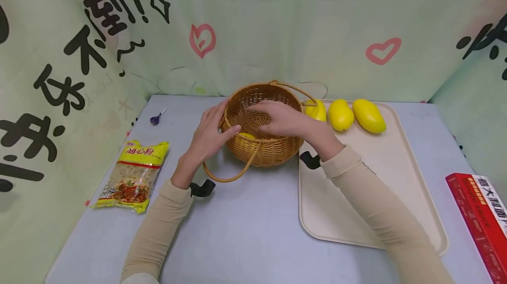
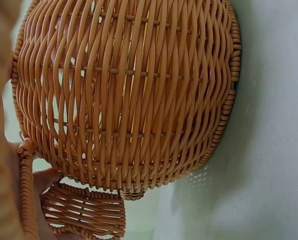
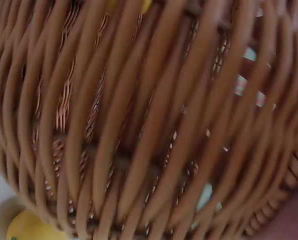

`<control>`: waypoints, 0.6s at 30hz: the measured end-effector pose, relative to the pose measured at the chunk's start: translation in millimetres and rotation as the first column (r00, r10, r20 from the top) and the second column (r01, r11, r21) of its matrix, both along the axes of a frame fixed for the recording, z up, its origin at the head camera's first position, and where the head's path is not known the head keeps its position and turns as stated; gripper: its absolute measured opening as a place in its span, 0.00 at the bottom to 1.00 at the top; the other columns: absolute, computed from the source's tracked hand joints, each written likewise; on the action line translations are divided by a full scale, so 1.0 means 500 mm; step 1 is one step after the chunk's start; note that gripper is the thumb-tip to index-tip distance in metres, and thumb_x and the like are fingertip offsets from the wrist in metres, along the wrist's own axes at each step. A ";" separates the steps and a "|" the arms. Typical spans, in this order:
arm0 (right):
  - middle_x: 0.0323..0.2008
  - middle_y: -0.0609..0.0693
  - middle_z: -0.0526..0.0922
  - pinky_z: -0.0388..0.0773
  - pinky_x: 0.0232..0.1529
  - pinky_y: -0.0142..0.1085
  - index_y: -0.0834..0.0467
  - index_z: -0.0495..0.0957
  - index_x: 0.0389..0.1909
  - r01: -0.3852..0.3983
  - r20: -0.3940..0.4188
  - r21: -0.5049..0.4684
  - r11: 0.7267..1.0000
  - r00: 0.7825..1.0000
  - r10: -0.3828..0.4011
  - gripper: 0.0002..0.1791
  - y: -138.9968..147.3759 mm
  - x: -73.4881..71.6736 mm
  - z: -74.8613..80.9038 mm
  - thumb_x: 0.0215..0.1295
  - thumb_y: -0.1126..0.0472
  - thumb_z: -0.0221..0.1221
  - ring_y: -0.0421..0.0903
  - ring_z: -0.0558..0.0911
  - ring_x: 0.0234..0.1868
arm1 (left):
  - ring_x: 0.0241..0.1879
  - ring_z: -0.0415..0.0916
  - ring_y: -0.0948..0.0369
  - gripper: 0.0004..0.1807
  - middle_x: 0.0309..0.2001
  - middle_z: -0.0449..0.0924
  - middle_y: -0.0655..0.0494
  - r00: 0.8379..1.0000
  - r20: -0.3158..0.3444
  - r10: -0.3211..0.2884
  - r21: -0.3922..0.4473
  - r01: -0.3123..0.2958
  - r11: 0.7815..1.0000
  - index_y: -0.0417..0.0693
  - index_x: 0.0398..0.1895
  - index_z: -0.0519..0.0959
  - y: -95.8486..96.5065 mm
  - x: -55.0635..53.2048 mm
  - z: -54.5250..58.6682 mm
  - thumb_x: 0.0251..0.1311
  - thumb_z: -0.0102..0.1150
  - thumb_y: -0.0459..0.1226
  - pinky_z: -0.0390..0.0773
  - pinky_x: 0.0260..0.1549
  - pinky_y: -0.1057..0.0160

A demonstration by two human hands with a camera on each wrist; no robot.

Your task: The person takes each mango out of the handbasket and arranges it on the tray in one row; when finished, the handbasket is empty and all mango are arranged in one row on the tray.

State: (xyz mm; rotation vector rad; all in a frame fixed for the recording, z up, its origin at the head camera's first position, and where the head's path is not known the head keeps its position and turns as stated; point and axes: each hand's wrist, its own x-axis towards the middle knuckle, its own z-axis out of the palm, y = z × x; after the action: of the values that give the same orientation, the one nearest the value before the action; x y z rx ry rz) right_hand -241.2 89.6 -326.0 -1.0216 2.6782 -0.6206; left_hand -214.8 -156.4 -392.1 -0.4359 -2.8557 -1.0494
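A round wicker basket (image 1: 269, 154) stands on the table, its two handles folded outward. My left hand (image 1: 211, 132) grips its left rim, thumb over the edge. The left wrist view shows the basket's woven side (image 2: 129, 90) up close, with fingers (image 2: 45, 177) by a small woven flap. My right hand (image 1: 283, 119) reaches over the near rim into the basket, fingers spread apart with nothing seen between them. Beneath it, a bit of a yellow fruit (image 1: 248, 135) shows inside. Wicker strands (image 3: 154, 125) fill the right wrist view.
Right of the basket, a beige tray (image 1: 340, 196) bears a yellow mango (image 1: 369, 116), a lemon (image 1: 341, 115) and another yellow fruit (image 1: 318, 111) partly behind a handle. A pasta bag (image 1: 134, 176) and a wrapped lollipop (image 1: 156, 119) lie left. A red box (image 1: 475, 218) lies right.
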 end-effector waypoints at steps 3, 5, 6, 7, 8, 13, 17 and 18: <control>0.72 0.52 0.69 0.61 0.74 0.52 0.52 0.66 0.73 -0.031 0.052 0.038 0.999 0.998 0.029 0.34 -0.018 -0.005 -0.005 0.66 0.57 0.62 0.55 0.63 0.75 | 0.78 0.43 0.54 0.45 0.79 0.50 0.58 1.000 -0.006 -0.003 -0.002 0.003 1.000 0.78 0.79 0.42 -0.001 0.000 0.000 0.62 0.49 0.68 0.59 0.66 0.32; 0.72 0.52 0.69 0.62 0.73 0.50 0.53 0.66 0.73 -0.045 0.100 0.057 0.997 0.994 0.039 0.33 -0.030 -0.008 -0.007 0.66 0.58 0.61 0.53 0.64 0.75 | 0.78 0.44 0.54 0.46 0.79 0.51 0.58 1.000 -0.016 -0.007 -0.005 0.007 1.000 0.77 0.79 0.42 -0.003 0.000 0.000 0.61 0.47 0.70 0.60 0.66 0.32; 0.72 0.51 0.68 0.63 0.73 0.49 0.53 0.66 0.73 -0.050 0.123 0.070 0.996 0.992 0.041 0.33 -0.035 -0.009 -0.008 0.67 0.58 0.61 0.52 0.64 0.75 | 0.78 0.44 0.54 0.46 0.79 0.51 0.58 1.000 -0.021 -0.009 -0.005 0.009 1.000 0.77 0.79 0.42 -0.003 0.000 0.000 0.60 0.46 0.71 0.60 0.66 0.32; 0.72 0.51 0.68 0.64 0.73 0.49 0.53 0.66 0.73 -0.055 0.148 0.079 0.995 0.988 0.043 0.33 -0.039 -0.011 -0.010 0.67 0.59 0.61 0.52 0.65 0.74 | 0.78 0.44 0.54 0.47 0.79 0.51 0.59 1.000 -0.026 -0.013 -0.005 0.013 1.000 0.77 0.79 0.42 -0.004 -0.001 0.000 0.60 0.45 0.73 0.60 0.66 0.32; 0.72 0.50 0.68 0.63 0.73 0.48 0.53 0.65 0.73 -0.063 0.171 0.088 0.994 0.984 0.047 0.33 -0.043 -0.013 -0.013 0.67 0.60 0.60 0.51 0.65 0.74 | 0.78 0.44 0.54 0.47 0.79 0.51 0.59 0.999 -0.029 -0.015 -0.004 0.015 1.000 0.77 0.79 0.42 -0.004 -0.001 0.001 0.60 0.45 0.73 0.60 0.66 0.33; 0.72 0.51 0.68 0.62 0.74 0.47 0.52 0.64 0.74 -0.098 0.260 0.120 0.988 0.964 0.064 0.33 -0.054 -0.022 -0.023 0.67 0.64 0.54 0.50 0.66 0.74 | 0.78 0.44 0.54 0.46 0.79 0.51 0.60 0.999 -0.030 -0.015 -0.001 0.015 1.000 0.77 0.79 0.43 -0.003 0.004 0.002 0.60 0.46 0.72 0.60 0.66 0.33; 0.73 0.53 0.68 0.60 0.75 0.47 0.52 0.63 0.75 -0.130 0.328 0.137 0.982 0.941 0.079 0.34 -0.060 -0.025 -0.028 0.66 0.67 0.50 0.51 0.66 0.74 | 0.78 0.44 0.54 0.46 0.79 0.51 0.60 1.000 -0.026 -0.013 -0.004 0.013 1.000 0.77 0.79 0.42 -0.003 0.004 0.001 0.60 0.46 0.72 0.59 0.67 0.33; 0.73 0.52 0.67 0.59 0.75 0.47 0.52 0.62 0.75 -0.134 0.348 0.140 0.981 0.934 0.078 0.34 -0.061 -0.026 -0.029 0.66 0.67 0.49 0.51 0.65 0.74 | 0.78 0.44 0.54 0.46 0.79 0.51 0.60 1.000 -0.024 -0.014 -0.003 0.014 1.000 0.78 0.78 0.42 -0.003 0.004 0.001 0.60 0.46 0.72 0.59 0.67 0.33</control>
State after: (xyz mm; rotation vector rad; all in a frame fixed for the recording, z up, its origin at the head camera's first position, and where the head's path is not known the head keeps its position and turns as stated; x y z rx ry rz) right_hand -254.0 59.0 -340.7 -0.9129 2.3122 -0.4963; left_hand -212.7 -158.0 -391.5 -0.4655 -2.8370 -1.0357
